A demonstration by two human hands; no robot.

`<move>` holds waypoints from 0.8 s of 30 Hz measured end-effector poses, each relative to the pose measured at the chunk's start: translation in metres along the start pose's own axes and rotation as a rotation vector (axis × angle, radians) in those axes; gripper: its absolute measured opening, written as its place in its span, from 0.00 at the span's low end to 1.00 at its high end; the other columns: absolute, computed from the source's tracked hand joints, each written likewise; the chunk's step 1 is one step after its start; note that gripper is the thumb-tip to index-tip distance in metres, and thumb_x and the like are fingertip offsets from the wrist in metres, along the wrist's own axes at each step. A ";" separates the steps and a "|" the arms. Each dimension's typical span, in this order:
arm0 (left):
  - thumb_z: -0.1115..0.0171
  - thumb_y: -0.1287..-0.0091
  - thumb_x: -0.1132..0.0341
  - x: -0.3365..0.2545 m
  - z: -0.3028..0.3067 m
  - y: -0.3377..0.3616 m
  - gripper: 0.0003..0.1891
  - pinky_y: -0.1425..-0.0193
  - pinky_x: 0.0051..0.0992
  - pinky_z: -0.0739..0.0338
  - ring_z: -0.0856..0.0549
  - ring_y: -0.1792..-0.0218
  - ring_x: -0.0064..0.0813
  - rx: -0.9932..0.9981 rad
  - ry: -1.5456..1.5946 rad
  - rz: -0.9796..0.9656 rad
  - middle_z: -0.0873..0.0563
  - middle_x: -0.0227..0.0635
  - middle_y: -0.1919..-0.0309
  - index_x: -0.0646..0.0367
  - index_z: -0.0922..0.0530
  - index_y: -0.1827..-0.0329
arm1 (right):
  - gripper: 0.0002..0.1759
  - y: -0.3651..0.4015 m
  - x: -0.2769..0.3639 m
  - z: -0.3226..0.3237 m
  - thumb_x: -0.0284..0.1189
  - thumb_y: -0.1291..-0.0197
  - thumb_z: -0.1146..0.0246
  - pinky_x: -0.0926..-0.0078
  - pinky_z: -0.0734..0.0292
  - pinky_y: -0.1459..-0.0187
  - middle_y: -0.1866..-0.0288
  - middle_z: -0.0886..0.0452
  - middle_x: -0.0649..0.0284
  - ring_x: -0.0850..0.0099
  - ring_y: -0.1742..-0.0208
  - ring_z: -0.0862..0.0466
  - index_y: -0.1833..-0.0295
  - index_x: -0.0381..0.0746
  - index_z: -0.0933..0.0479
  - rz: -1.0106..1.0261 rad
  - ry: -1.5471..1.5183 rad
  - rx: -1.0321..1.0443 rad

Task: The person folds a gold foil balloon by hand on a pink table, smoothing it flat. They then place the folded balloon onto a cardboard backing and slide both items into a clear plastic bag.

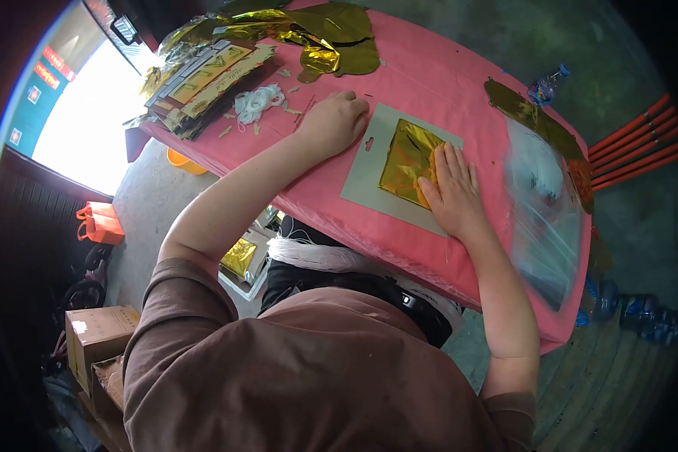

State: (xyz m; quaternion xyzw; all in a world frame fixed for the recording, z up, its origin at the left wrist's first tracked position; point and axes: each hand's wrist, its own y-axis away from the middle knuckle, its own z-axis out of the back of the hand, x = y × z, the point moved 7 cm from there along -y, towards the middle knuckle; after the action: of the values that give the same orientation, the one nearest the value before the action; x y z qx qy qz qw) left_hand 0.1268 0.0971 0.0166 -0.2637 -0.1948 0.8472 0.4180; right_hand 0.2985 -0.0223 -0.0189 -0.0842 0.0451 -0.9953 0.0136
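A grey backing card (361,177) with a hang hole lies at a slant on the pink-covered table. On it rests a folded gold foil sheet (405,162), creased and shiny. My right hand (456,188) is flat on the foil's right side, fingers stretched out and the palm over the card's edge. Just left of the card's upper corner, my left hand (334,124) rests on the table with its fingers curled closed. What they hold, if anything, is hidden.
White string (258,103) and paper scraps lie beside a stack of printed cards (207,83). Gold foil balloons (346,41) spread at the far edge. Clear plastic bags (546,218) cover the right end, near a plastic bottle (548,84). The pink table (429,68) has a rounded edge.
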 end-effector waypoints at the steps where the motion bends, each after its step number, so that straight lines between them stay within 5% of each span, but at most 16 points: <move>1: 0.40 0.41 0.64 0.000 -0.003 0.001 0.09 0.62 0.39 0.25 0.20 0.66 0.45 0.037 -0.029 0.025 0.22 0.44 0.69 0.61 0.22 0.65 | 0.36 0.000 0.000 0.000 0.47 0.34 0.56 0.55 0.63 0.29 0.26 0.51 0.48 0.58 0.24 0.54 0.29 0.33 0.50 -0.003 0.000 0.003; 9: 0.38 0.43 0.53 -0.002 0.005 0.011 0.16 0.55 0.40 0.27 0.20 0.61 0.43 0.077 -0.221 0.123 0.22 0.40 0.68 0.59 0.25 0.69 | 0.36 0.001 -0.001 0.000 0.47 0.34 0.56 0.55 0.62 0.29 0.26 0.52 0.49 0.58 0.24 0.54 0.29 0.33 0.50 -0.004 -0.010 0.000; 24: 0.43 0.40 0.64 0.006 0.009 0.010 0.08 0.58 0.42 0.25 0.19 0.63 0.47 0.063 0.070 0.196 0.21 0.42 0.67 0.57 0.24 0.61 | 0.36 0.000 -0.001 -0.002 0.47 0.34 0.57 0.55 0.63 0.29 0.26 0.52 0.49 0.58 0.24 0.54 0.29 0.33 0.50 -0.007 0.000 0.007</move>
State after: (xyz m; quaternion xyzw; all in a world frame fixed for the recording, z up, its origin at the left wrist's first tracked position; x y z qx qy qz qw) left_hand 0.1119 0.0957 0.0168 -0.2975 -0.1264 0.8801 0.3477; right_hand 0.2993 -0.0226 -0.0207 -0.0842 0.0411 -0.9955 0.0103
